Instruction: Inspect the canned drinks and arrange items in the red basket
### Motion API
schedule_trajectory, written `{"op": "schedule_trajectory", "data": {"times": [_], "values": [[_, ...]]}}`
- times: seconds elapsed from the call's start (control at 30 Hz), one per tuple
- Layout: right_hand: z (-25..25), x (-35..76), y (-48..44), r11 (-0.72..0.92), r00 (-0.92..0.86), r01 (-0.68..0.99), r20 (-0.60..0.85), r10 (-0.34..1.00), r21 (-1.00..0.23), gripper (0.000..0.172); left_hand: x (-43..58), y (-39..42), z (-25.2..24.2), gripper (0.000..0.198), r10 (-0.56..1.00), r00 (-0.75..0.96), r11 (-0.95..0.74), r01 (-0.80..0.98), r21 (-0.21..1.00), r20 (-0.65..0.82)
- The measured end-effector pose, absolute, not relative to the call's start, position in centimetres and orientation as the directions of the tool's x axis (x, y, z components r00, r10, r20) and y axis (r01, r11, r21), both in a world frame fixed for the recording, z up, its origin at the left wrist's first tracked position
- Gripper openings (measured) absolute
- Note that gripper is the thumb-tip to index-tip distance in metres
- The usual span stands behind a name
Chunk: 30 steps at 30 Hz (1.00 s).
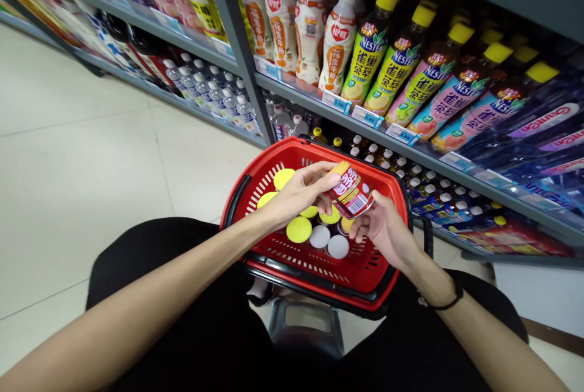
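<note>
Red can (pixel 350 191): tilted above the basket (pixel 310 157).
Left hand (pixel 305 188): pinching the can's lidded end.
Right hand (pixel 387 227): thumb at the can's base, fingers curled (whether gripping, I cannot tell).
Basket: yellow lids (pixel 299 229), grey lids (pixel 338 247) inside.

One held can (pixel 350 192), one basket (pixel 292 279), five yellow lids (pixel 298 230), two white lids (pixel 338 247).

Black clothing (pixel 150 264) spans the lower frame; forearms (pixel 219 252) are bare, a thin black bracelet (pixel 451 302) circling the right wrist (pixel 431 282).
</note>
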State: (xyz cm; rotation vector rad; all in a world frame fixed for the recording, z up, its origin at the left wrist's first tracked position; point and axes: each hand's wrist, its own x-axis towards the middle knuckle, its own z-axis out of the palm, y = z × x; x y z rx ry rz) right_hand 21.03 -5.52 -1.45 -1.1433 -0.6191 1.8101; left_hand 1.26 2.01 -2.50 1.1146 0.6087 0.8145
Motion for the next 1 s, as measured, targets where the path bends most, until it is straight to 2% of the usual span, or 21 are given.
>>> {"op": "schedule_trajectory", "data": {"times": [0.1,0.23,0.3,0.4,0.5,0.57,0.6,0.63,0.67,0.7,0.77,0.87,1.0], "values": [[-1.5,20.9,-5.6,-0.523,-0.282,-0.430,-0.441,0.852,-0.735,0.073,1.3,1.9,-2.3,0.071,0.828,0.560,0.219,-0.265,0.939,-0.035],[-1.7,20.9,-5.8,-0.555,-0.397,-0.400,-0.408,0.822,-0.729,0.071,1.6,1.5,-2.4,0.079,0.811,0.574,0.302,-0.242,0.922,-0.115],[-1.7,21.0,-5.8,-0.565,-0.453,-0.373,-0.387,0.803,-0.736,0.074,1.7,1.6,-2.9,0.079,0.819,0.556,0.308,-0.215,0.927,-0.143],[-1.5,21.4,-5.5,-0.568,-0.494,-0.287,-0.389,0.777,-0.771,0.090,1.4,2.2,-3.8,0.078,0.838,0.521,0.274,-0.152,0.950,-0.159],[-1.1,22.4,-5.0,-0.558,-0.424,-0.087,-0.476,0.771,-0.825,0.104,0.9,2.8,-3.8,0.076,0.818,0.541,0.273,-0.068,0.960,-0.195],[-0.9,23.4,-4.6,-0.445,-0.302,0.145,-0.468,0.831,-0.884,0.095,0.6,2.9,-3.3,0.075,0.792,0.569,0.266,0.002,0.964,-0.220],[-0.9,24.0,-4.5,-0.312,-0.244,0.306,-0.391,0.887,-0.899,0.082,0.5,2.8,-3.1,0.074,0.779,0.585,0.246,0.045,0.968,-0.225],[-0.8,24.6,-4.3,-0.131,-0.204,0.497,-0.262,0.943,-0.858,0.066,0.5,2.6,-3.0,0.070,0.773,0.595,0.202,0.098,0.974,-0.220],[-0.8,25.2,-4.2,0.018,-0.182,0.653,-0.133,0.974,-0.757,0.048,0.6,2.4,-3.0,0.064,0.769,0.605,0.136,0.157,0.978,-0.204],[-0.9,25.7,-4.0,0.106,-0.172,0.746,-0.037,0.984,-0.657,0.034,0.7,2.0,-3.1,0.059,0.766,0.618,0.048,0.222,0.974,-0.178],[-0.9,26.4,-3.8,0.165,-0.164,0.869,0.042,0.986,-0.466,0.023,0.9,1.3,-3.7,0.054,0.738,0.667,-0.189,0.350,0.917,-0.103],[-0.9,26.7,-3.7,0.178,-0.190,0.951,-0.022,0.982,-0.252,0.022,1.5,0.1,-4.7,0.060,0.607,0.792,-0.527,0.460,0.715,-0.063],[-0.3,26.2,-3.9,0.215,-0.225,0.973,-0.159,0.961,-0.078,0.025,2.9,-1.2,-5.6,0.059,0.427,0.845,-0.791,0.522,0.321,-0.321]]}}
